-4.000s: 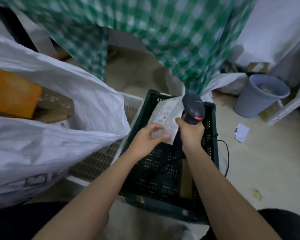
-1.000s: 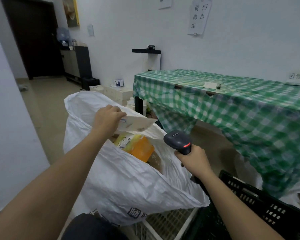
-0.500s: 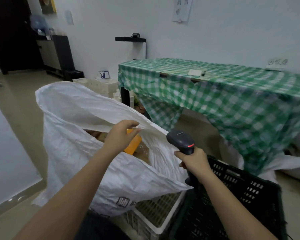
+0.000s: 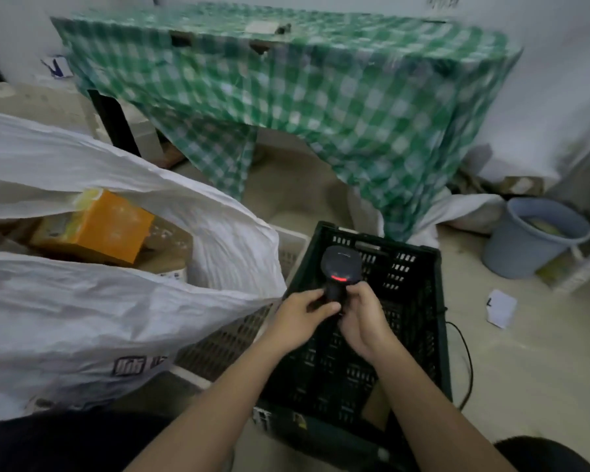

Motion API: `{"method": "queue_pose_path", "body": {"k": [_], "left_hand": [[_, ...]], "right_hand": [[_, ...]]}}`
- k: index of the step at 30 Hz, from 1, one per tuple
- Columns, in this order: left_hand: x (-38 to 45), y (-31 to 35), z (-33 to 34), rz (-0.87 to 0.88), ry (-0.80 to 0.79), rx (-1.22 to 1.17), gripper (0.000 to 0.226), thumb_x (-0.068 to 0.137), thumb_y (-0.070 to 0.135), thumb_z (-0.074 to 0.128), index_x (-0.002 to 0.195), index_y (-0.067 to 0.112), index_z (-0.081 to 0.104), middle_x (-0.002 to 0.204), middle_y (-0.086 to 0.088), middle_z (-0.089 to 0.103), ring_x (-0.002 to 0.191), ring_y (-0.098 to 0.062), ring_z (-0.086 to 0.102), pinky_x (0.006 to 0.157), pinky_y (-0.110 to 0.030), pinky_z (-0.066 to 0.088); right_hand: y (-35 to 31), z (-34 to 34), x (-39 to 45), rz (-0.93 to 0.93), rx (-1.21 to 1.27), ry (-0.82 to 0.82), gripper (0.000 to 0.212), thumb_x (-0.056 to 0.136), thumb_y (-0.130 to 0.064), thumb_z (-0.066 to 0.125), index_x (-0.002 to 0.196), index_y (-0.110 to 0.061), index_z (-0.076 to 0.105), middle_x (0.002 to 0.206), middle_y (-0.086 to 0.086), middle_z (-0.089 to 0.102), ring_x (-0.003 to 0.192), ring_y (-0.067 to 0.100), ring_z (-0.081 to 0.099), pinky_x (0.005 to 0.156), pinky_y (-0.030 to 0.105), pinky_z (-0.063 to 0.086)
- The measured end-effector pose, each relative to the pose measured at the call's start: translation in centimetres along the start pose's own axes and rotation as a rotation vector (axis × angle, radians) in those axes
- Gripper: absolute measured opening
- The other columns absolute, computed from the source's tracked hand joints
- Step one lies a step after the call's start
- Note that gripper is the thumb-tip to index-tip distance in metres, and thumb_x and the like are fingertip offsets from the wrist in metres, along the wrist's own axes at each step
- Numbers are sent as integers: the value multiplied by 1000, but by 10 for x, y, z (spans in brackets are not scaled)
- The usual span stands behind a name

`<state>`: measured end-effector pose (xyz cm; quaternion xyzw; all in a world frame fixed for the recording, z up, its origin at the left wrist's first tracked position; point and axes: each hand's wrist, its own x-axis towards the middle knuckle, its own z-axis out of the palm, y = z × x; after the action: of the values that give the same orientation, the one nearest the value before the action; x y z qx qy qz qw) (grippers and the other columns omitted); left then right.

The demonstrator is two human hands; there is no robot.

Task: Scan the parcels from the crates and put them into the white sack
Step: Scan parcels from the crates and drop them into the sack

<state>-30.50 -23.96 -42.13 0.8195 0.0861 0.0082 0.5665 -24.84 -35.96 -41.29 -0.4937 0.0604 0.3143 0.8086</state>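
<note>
over the black crate (image 4: pixel 419 301), both hands gripping scanner (image 4: pixel 340 267): right hand (image 4: pixel 363 315) on handle, left hand (image 4: pixel 300 315) pinching it. no parcel visible in crate; scanned ones lying in white sack (image 4: pixel 116 301). advice: free left hand w/o dropping scanner, check crate corners.

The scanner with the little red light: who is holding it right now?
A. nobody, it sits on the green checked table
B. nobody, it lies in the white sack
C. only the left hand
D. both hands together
D: the left hand and the right hand both wrap fingers round the handle of the scanner, above the black crate.
</note>
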Motion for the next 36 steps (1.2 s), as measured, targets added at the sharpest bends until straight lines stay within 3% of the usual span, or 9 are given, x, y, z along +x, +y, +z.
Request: {"method": "queue_pose_path", "body": {"k": [7, 11, 13, 15, 18, 25, 28, 32, 36], "left_hand": [[43, -55, 50, -142, 1, -71, 22, 87, 7, 67, 105, 18, 63, 106, -3, 69, 102, -14, 64, 92, -24, 47], [62, -89, 68, -233, -20, 25, 21, 90, 13, 65, 110, 9, 65, 105, 1, 67, 96, -9, 58, 80, -18, 40], [69, -105, 74, -294, -12, 92, 23, 91, 18, 64, 112, 8, 64, 103, 0, 65, 96, -7, 53, 74, -17, 36], [74, -120, 79, -335, -20, 123, 24, 91, 21, 64, 112, 9, 64, 102, 0, 65, 97, -10, 54, 75, -19, 36], [78, -135, 85, -370, -36, 130, 24, 91, 22, 64, 111, 8, 64, 106, -5, 67, 98, -12, 54, 77, -21, 38], [80, -154, 87, -361, 24, 38, 20, 89, 13, 66, 108, 6, 66, 107, -12, 69, 98, -16, 59, 80, -18, 42], [80, -157, 84, -398, 4, -9, 14, 91, 17, 64, 106, 14, 65, 102, -4, 68, 97, -14, 60, 86, -32, 48], [77, -157, 80, -388, 16, -45, 11, 92, 19, 63, 103, 21, 64, 99, 0, 67, 95, -14, 62, 86, -36, 50], [74, -145, 74, -346, 29, -55, 12, 92, 17, 63, 100, 25, 64, 102, -2, 69, 98, -15, 62, 87, -34, 49]], "right_hand": [[22, -80, 40, 121, -112, 4, 50, 90, -2, 26, 128, -17, 53, 120, -2, 63, 115, 14, 54, 104, 31, 36], [43, -138, 71, 200, -610, 335, 42, 97, -2, 42, 137, -10, 46, 109, 1, 60, 100, 21, 60, 80, 31, 52], [64, -170, 82, 316, -897, 401, 52, 95, -16, 53, 145, -8, 40, 119, 8, 59, 113, 30, 57, 95, 40, 50], [83, -192, 89, 442, -1140, 428, 66, 92, -28, 55, 151, -11, 28, 149, 17, 34, 135, 37, 34, 113, 41, 33], [104, -204, 98, 494, -1381, 449, 82, 92, -34, 58, 154, -15, 7, 159, 18, -2, 145, 41, 2, 117, 49, 16], [143, -220, 118, 562, -1486, 480, 104, 90, -33, 68, 154, -16, -13, 158, 22, -19, 143, 45, 10, 111, 49, 30], [154, -215, 118, 508, -1493, 561, 118, 84, -27, 76, 152, -16, -20, 157, 27, -12, 139, 44, 22, 108, 42, 35], [158, -209, 121, 445, -1240, 605, 124, 81, -28, 77, 149, -12, -25, 146, 25, 36, 129, 41, 41, 104, 40, 39], [132, -192, 118, 240, -1134, 611, 92, 75, -18, 79, 148, -7, 24, 131, 18, 53, 121, 35, 51, 93, 35, 46]]}}
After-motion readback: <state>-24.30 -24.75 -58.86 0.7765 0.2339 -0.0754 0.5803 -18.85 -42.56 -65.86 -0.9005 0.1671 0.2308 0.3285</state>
